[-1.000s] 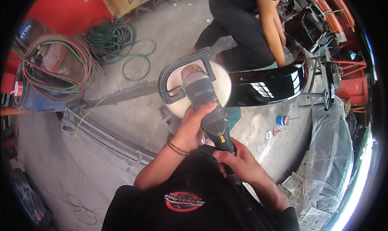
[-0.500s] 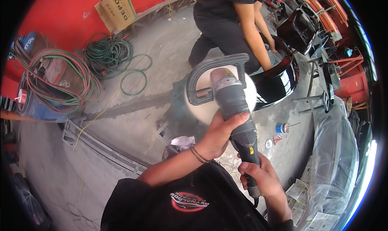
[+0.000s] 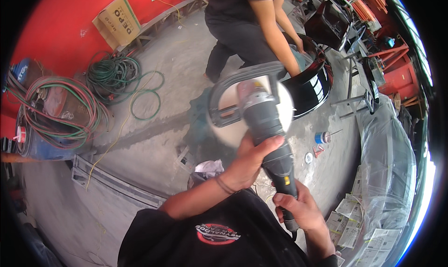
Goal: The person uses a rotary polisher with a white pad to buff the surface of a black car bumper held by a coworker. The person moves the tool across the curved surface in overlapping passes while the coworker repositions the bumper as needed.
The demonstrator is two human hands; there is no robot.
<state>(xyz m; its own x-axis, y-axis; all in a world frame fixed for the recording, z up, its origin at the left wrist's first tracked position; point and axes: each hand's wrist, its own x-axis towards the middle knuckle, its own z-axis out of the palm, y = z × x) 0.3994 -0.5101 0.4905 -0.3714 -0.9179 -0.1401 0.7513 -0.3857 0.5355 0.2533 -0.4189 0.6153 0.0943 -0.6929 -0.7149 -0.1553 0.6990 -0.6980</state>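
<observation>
Up in front of the person's chest, a big grey polisher is being held in the head view. Its round white pad is pointing away and looking blurry, so its edge is hard to make out. The left hand is wrapping tight around the thick middle of the polisher. The right hand is closing tight around the thin back handle, just below the left hand. A curved grey loop handle is sticking out from the polisher's head, and no hand is touching it.

Far up and left of the polisher, a brown cardboard box with dark letters is leaning by the red wall. Left of the polisher, coiled green and red hoses are lying on the floor. Right of the polisher, a small blue can is sitting on the floor. Lower right of it, paper sheets are lying under clear plastic, too small to read.

Just behind the polisher, another person is bending over a shiny black part. Their head is cut off, and the pad is hiding some of the black part.
</observation>
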